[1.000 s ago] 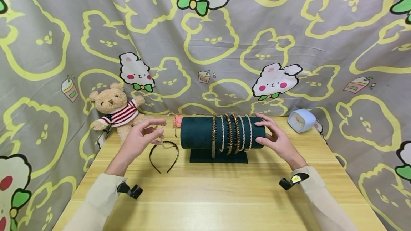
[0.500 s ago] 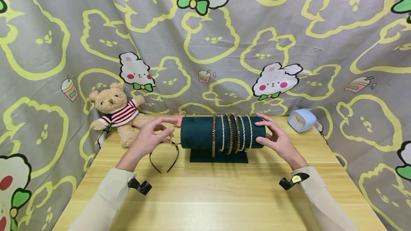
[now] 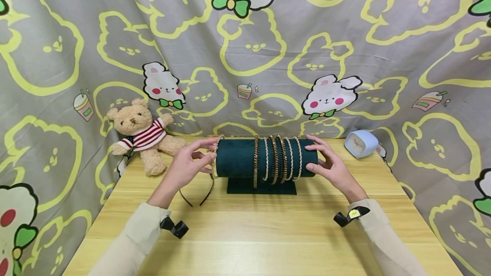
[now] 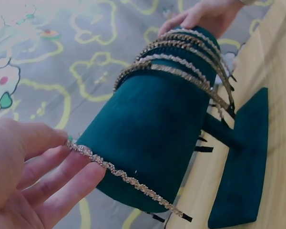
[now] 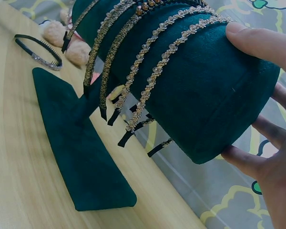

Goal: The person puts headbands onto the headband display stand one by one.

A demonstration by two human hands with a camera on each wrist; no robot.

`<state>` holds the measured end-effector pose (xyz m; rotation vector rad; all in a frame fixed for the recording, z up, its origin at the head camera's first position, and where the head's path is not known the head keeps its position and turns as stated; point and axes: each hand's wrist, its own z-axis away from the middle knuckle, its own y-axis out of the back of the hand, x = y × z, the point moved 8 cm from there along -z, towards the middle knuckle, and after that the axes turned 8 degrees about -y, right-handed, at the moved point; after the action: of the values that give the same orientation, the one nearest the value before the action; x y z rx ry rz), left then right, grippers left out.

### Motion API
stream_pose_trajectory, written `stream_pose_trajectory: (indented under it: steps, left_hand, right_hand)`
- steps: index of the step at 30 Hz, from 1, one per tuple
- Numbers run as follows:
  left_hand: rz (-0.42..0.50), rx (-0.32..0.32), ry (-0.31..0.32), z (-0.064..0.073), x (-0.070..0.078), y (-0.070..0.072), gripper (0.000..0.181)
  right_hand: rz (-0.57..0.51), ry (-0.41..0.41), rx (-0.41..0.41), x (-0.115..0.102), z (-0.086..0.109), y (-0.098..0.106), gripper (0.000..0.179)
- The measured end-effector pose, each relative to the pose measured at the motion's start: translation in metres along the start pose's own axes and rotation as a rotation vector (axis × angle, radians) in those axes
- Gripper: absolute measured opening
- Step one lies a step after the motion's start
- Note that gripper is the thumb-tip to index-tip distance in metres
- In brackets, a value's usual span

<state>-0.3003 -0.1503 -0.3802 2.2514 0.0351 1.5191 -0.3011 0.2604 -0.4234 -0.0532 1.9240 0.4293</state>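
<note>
A dark green velvet headband stand (image 3: pixel 235 159), a horizontal roll on a flat base, stands at the middle of the table. My left hand (image 3: pixel 192 163) pinches a beaded headband (image 4: pixel 128 179) between thumb and fingers, its band lying across the roll's left end in the left wrist view. At the opposite end, my right hand (image 3: pixel 333 169) grips the roll, thumb on the near side and fingers over the end. Several gold and silver headbands (image 3: pixel 275 161) sit around the roll's right half. Bare velvet lies between them and the pinched one.
A black headband (image 5: pixel 38 52) with a sparkling band lies on the wooden table (image 3: pixel 253 233), partly behind my left hand in the head view. A teddy bear (image 3: pixel 147 139) sits at the back left. A light blue rounded object (image 3: pixel 360 144) stands back right, before a patterned curtain (image 3: pixel 184 33).
My left hand has moved right, bringing the beaded headband from beside the stand onto the roll's left end. My right hand has stayed on the right end.
</note>
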Motion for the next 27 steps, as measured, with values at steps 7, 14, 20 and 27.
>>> stream_pose_trajectory:
  steps: [7,14,20,27]
  left_hand:
    - [-0.082,0.061,-0.027,0.0,0.009,-0.007,0.045]
    - [-0.274,0.087,-0.111,0.003,0.023,-0.017,0.043]
    - [-0.31,0.079,-0.122,0.005,0.024,-0.017,0.04]
    - [-0.425,0.03,-0.279,0.006,0.028,-0.007,0.032]
  right_hand:
    - [-0.003,-0.013,0.001,-0.002,0.001,0.0,0.05]
    - [-0.011,-0.017,0.003,-0.002,0.001,0.0,0.05]
    - [-0.001,0.0,0.0,0.001,0.0,0.0,0.05]
    - [-0.007,-0.004,-0.002,-0.002,0.0,0.0,0.05]
